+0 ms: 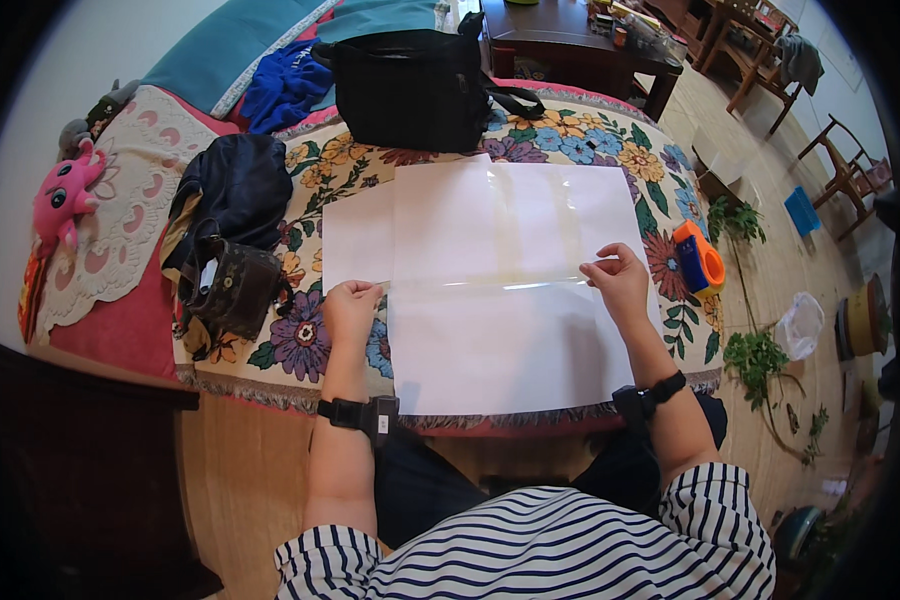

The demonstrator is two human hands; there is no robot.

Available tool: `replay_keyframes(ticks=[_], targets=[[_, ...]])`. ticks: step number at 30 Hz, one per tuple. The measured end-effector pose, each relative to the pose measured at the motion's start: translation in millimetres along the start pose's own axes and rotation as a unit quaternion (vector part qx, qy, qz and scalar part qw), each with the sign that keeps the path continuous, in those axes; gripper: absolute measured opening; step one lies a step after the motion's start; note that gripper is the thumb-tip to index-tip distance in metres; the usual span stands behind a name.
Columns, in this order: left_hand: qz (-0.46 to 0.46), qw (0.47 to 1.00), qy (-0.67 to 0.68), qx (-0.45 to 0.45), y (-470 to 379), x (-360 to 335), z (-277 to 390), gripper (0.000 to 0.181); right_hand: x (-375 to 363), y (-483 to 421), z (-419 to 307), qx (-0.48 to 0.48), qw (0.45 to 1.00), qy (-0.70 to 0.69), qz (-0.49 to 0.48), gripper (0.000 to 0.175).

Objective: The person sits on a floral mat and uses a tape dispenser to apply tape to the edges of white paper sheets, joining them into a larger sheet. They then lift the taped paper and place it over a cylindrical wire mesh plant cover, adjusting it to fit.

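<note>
Large white paper sheets lie on the floral cloth, with bands of clear tape running down their upper part. A strip of clear tape stretches level across the sheets between both hands. Its left end is pinched by my left hand, beside the paper's left edge. My right hand pinches the other end over the right part of the paper. To the right of the sheets lies an orange and blue tape dispenser.
A black bag stands behind the paper. At left are a dark jacket, a small brown handbag and a pink plush toy. Cut leafy stems and a plastic bag lie on the floor at right.
</note>
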State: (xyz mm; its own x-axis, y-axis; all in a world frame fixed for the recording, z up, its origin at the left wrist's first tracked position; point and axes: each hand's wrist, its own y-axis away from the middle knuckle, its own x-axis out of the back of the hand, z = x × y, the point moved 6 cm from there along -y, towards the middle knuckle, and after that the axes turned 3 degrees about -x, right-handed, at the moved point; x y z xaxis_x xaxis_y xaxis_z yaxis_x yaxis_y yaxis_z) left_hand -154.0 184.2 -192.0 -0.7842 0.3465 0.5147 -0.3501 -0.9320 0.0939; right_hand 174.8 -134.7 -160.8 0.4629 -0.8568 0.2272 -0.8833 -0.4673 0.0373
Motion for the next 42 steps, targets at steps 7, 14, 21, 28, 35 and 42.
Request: replay_keyframes(ticks=[7,14,21,28,35,42], targets=[[0.099,0.974,-0.199,-0.041,6.8,2.8,15.4,0.015,1.5,-4.1,7.9,0.003,1.0,0.027,0.01,0.029],[0.047,0.973,-0.22,-0.049,15.1,-3.3,45.3,0.018,12.8,-5.8,12.1,0.007,0.997,0.063,0.034,0.031],[0.096,0.946,-0.283,-0.125,18.2,-13.7,40.0,0.018,3.6,-0.7,18.7,0.036,0.992,0.109,0.058,0.034],[0.096,0.942,-0.297,-0.125,16.8,-18.1,32.6,0.015,-0.6,0.2,23.2,0.03,0.99,0.123,0.057,0.034],[0.096,0.937,-0.309,-0.134,17.2,-20.3,28.6,0.018,-3.1,-0.8,24.8,0.028,0.99,0.128,0.048,0.033],[0.08,0.937,-0.325,-0.094,12.4,-24.8,14.4,0.039,-11.6,0.0,30.2,0.013,0.977,0.209,0.039,0.046]])
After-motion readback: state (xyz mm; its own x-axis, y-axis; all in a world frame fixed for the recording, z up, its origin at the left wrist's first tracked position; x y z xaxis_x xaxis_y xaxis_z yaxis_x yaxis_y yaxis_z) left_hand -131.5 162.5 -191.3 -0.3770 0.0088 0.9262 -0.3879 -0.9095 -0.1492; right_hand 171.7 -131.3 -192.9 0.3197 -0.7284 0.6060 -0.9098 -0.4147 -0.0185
